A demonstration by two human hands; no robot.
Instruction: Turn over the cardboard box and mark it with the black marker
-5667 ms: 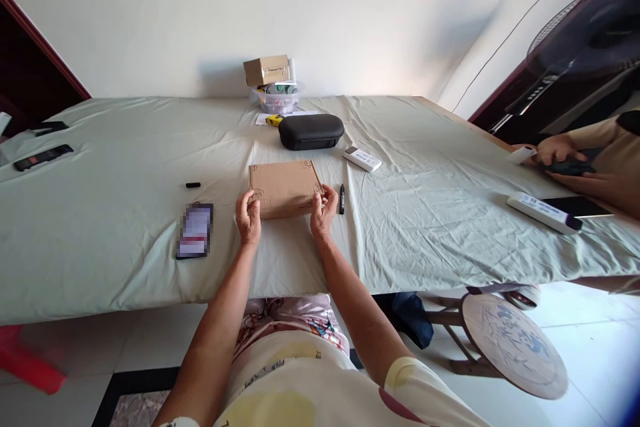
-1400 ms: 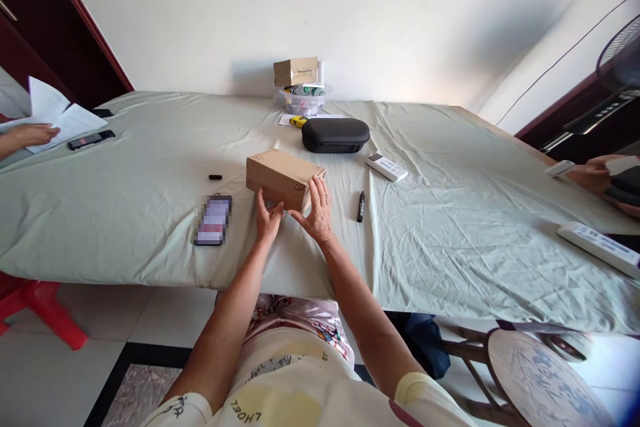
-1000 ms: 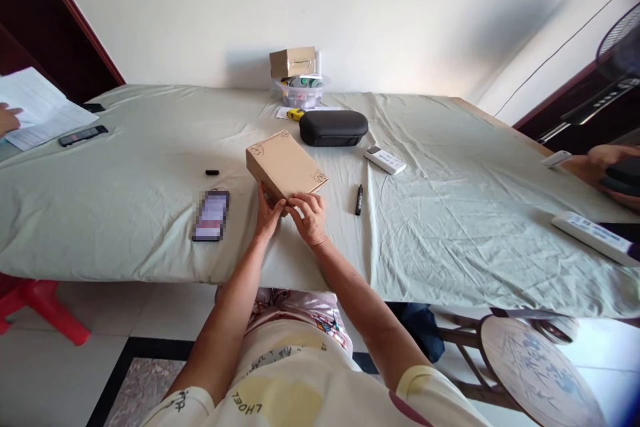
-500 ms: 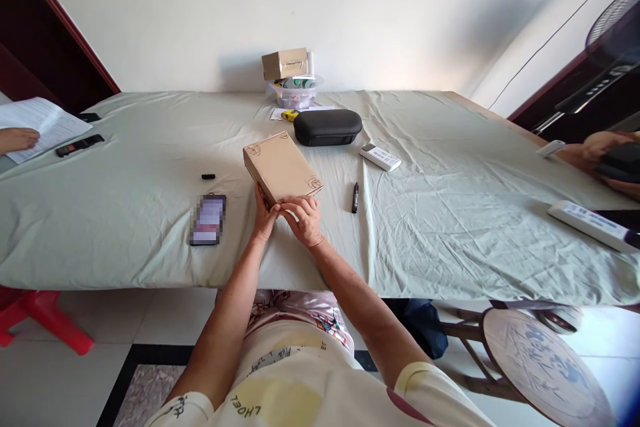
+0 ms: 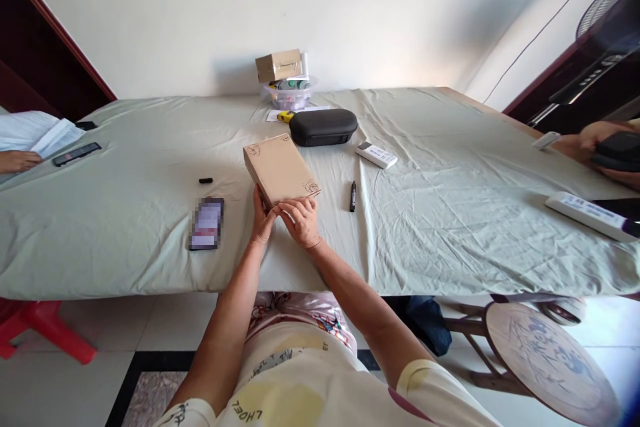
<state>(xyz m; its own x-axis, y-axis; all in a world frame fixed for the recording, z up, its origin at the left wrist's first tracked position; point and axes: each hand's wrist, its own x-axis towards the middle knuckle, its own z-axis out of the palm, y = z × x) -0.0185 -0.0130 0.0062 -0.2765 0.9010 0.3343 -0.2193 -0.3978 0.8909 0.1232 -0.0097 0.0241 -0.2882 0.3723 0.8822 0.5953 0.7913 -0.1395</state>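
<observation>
I have the cardboard box in both hands on my feed, near the middle of the table, turned askew; I can't tell whether its base touches the cloth. The left hand is half-closed around the box's seven o'clock side, thumb at the near corner. The right hand grips the near edge at about five o'clock, fingers bent over it, its thumb close to the left one.

Taking the box as my dial, a black marker pen lies near four o'clock, a small black cap at nine and a phone at eight. A black hard case sits just beside it at one to two. Farther off at twelve, a plastic tub stands with a small carton on top.
</observation>
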